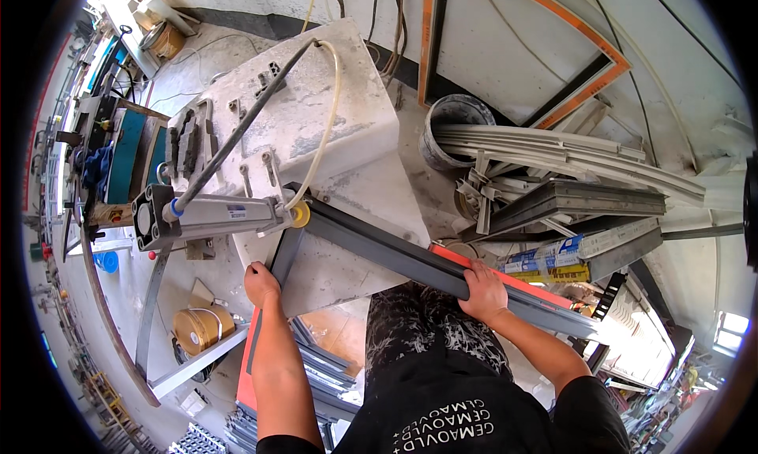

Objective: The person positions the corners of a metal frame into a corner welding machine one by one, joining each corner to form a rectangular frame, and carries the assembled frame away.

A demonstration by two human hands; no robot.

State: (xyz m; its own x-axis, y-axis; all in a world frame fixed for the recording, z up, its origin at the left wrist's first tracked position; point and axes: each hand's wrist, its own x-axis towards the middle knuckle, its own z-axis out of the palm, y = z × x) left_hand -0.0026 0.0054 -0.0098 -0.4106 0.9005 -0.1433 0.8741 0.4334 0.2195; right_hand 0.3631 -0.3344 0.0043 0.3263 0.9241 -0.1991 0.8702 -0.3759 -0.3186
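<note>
Frame (pixel 379 245) of gray bars, corner pointing away, grasped by the left hand (pixel 262 285) and the right hand (pixel 483 293)

Nearest, the person's black top (pixel 450 391) and dark patterned trousers (pixel 434 324) fill the bottom middle. Just ahead, two long bars meet in a V: the corner points away from the person, and the open side faces the body. The left bar (pixel 286 257) runs back toward the lower edge. The right bar's long axis slants from the corner down to the right, passing just beyond the trousers.

The left forearm rises steeply from the lower edge, its hand closed around the left bar. The right forearm comes in from the lower right, elbow bent outward, and its hand curls over the right bar from above, gripping it. The bars are dark gray and straight-ridged along their length, with bright red-orange along the outer sides.

The corner lies over a pale, scuffed worktable (pixel 355 130), next to a yellow ring (pixel 300 214) at the end of a silver cylinder (pixel 233 217); whether ring and frame touch is unclear. To the left, on the floor, sits a tan roll (pixel 201 333). Farther off to the right, long pale strips (pixel 553 148) run out of a gray bucket (pixel 439 150). Farthest, an orange-and-black frame (pixel 580 99) leans against a white wall (pixel 671 28).
</note>
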